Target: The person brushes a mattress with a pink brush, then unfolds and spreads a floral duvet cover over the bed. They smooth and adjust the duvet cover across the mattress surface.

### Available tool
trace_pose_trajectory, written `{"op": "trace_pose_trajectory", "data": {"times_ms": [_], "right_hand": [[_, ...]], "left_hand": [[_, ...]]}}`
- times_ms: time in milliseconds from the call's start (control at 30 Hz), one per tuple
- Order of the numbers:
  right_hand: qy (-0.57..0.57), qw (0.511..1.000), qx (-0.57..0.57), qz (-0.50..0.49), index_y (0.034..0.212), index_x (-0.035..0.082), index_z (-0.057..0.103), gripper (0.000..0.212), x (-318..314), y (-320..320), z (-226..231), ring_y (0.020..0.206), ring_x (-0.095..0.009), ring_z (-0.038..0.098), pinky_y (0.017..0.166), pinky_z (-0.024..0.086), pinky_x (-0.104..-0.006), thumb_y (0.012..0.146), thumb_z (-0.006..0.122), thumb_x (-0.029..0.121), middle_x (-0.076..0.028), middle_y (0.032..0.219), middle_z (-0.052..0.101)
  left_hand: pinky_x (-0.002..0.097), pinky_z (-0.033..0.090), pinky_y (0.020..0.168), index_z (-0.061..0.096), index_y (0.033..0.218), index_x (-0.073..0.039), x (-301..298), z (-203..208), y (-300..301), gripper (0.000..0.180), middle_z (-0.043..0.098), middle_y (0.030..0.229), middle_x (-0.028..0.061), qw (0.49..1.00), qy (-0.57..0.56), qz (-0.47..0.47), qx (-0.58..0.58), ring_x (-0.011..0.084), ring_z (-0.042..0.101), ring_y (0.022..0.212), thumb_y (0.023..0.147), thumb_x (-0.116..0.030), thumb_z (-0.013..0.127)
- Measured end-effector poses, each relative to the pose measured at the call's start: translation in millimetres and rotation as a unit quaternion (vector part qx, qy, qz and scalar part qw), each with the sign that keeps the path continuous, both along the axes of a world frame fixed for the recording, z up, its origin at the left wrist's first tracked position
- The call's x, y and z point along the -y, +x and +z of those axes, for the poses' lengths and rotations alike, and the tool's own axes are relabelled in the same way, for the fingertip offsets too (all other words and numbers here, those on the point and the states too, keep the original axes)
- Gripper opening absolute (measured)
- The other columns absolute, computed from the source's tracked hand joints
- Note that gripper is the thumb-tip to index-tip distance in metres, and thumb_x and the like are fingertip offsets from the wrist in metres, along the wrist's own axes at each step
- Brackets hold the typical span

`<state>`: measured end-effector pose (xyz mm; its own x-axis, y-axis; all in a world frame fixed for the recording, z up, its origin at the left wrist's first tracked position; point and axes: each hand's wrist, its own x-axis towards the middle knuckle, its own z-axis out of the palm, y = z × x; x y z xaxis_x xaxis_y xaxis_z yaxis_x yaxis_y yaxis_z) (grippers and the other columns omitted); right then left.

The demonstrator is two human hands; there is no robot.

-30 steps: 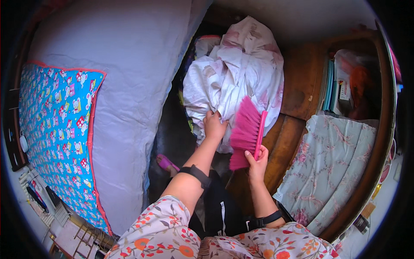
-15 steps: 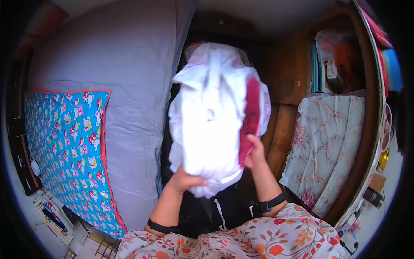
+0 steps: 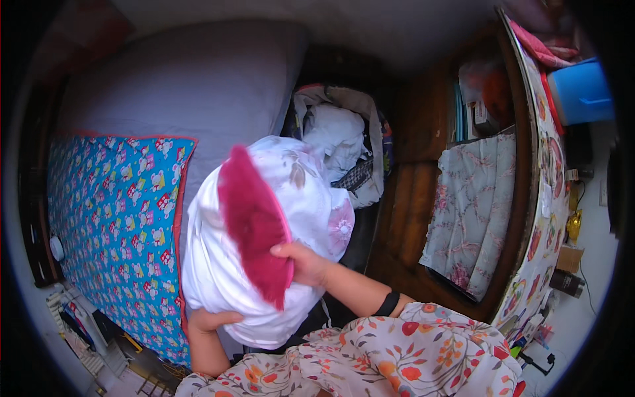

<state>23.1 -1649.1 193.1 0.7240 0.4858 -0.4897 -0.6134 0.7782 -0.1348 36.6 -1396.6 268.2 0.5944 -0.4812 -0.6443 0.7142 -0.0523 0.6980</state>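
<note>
Right grip [image 3: 307, 266]: holding pink brush [image 3: 254, 228] | left grip [image 3: 209, 325]: clutching white cloth [image 3: 307, 215]

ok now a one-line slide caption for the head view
Left hand holds a bunched white floral cloth beside a blue patterned cover while the right hand grips a pink brush.

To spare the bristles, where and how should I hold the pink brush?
Probably grip the pink brush by the lower end of its narrow back, coming from the right, as the right hand does: the bristles spread leftward, leaving that edge bare.
</note>
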Motion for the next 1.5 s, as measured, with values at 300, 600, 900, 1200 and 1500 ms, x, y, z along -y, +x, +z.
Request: {"op": "trace_pose_trajectory", "data": {"times_ms": [300, 600, 900, 1200, 1500], "right_hand": [[-0.498, 0.863, -0.081, -0.042, 0.091, 0.003, 0.056, 0.026, 154.6, 48.5, -70.5, 0.048, -0.018, 0.055, 0.034, 0.042, -0.0308, 0.085, 0.057, 0.029, -0.007, 0.068, 0.058], [-0.469, 0.848, -0.24, 0.053, 0.133, 0.008, 0.044, 0.079, 203.2, 79.5, -228.1, 0.087, -0.03, 0.065, 0.073, 0.053, -0.048, 0.078, 0.064, 0.062, -0.015, 0.107, 0.063], [0.038, 0.968, -0.016, 0.247, 0.118, 0.003, 0.058, 0.05, 49.7, 80.5, -46.9, 0.092, -0.026, 0.065, 0.083, 0.051, -0.0419, 0.092, 0.053, 0.045, -0.013, 0.105, 0.066], [-0.482, 0.843, 0.222, 0.093, 0.099, 0.001, 0.067, 0.031, -52.7, 103.2, 57.6, 0.08, -0.015, 0.063, 0.069, 0.051, -0.0302, 0.092, 0.059, 0.03, -0.009, 0.093, 0.069], [-0.445, 0.677, 0.504, -0.3, 0.094, 0.0, 0.064, 0.03, -107.4, 163.5, 251.3, 0.067, -0.005, 0.052, 0.061, 0.044, -0.0219, 0.098, 0.053, 0.028, 0.002, 0.077, 0.06]], "left_hand": [[0.0475, 0.037, 0.106, 0.018, 0.143, 0.008, 20.8, 85.0, 5.5, 0.094, 0.04, 0.138, 0.0283, 0.94, -0.221, 0.258, -0.025, 0.0398, 0.046, 0.124, 0.066, -0.022, 0.062], [0.0447, 0.04, 0.103, 0.026, 0.142, 0.006, -6.0, 113.5, -34.7, 0.093, 0.043, 0.136, 0.0261, 0.895, -0.184, 0.39, 0.117, 0.0379, 0.049, 0.12, 0.062, -0.027, 0.061], [0.0434, 0.041, 0.102, 0.029, 0.141, 0.006, -57.2, 151.1, -67.3, 0.092, 0.045, 0.134, 0.0253, 0.854, -0.141, 0.459, 0.2, 0.0365, 0.052, 0.116, 0.061, -0.028, 0.06], [0.0358, 0.043, 0.098, 0.05, 0.125, 0.008, -212.5, 198.6, -121.5, 0.064, 0.056, 0.123, 0.0208, 0.809, -0.003, 0.542, 0.226, 0.0288, 0.056, 0.111, 0.078, -0.036, 0.051], [0.032, 0.048, 0.079, 0.064, 0.106, 0.0, -394.3, 151.9, -185.9, 0.021, 0.067, 0.098, 0.0142, 0.511, 0.616, 0.435, 0.413, 0.0235, 0.064, 0.089, 0.09, -0.013, 0.058]]}}
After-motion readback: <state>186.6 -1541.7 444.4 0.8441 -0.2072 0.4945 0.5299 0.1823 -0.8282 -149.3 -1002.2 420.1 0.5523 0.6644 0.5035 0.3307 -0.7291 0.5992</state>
